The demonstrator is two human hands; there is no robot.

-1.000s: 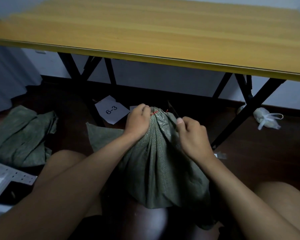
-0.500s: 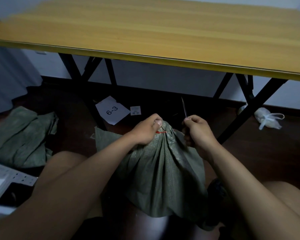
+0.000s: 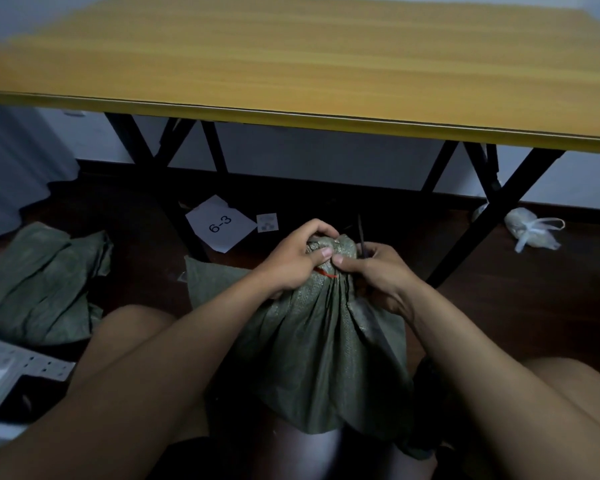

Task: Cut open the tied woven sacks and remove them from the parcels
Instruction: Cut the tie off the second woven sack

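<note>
Now the green sack (image 3: pixel 323 348) stood upright between the knees, its gathered neck bunched right under the fingers of both hands. Half a second before, the hands were apart, with the blade lifted clear beside the neck; by this frame they had closed in together on the tie, thumbs almost touching.

The left hand (image 3: pixel 293 259) gripped the top of the neck, fingers curled over the bunch and thumb pressed on the front, just above the red tie (image 3: pixel 326 273). The right hand (image 3: pixel 378 275) was clamped on the thin dark blade (image 3: pixel 361 233), which stuck up past the knuckles and just behind the neck; the thumb tip pushed on the cloth beside the left thumb. Whether the edge touched the tie, I could not tell: it was hidden behind the fingers.

The tie looked uncut and wrapped round the neck just below both thumbs, so the sack read as closed and the parcel inside, unseen. My read: the cut was being set up again, with the left hand steadying and the right feeling for the string.

Well to the left of the hands lay a loose green sack (image 3: pixel 42 285), flat on the floor. Beyond the fingers, under the table (image 3: pixel 291 64), lay a paper marked 6-3 (image 3: pixel 219 225).
</note>
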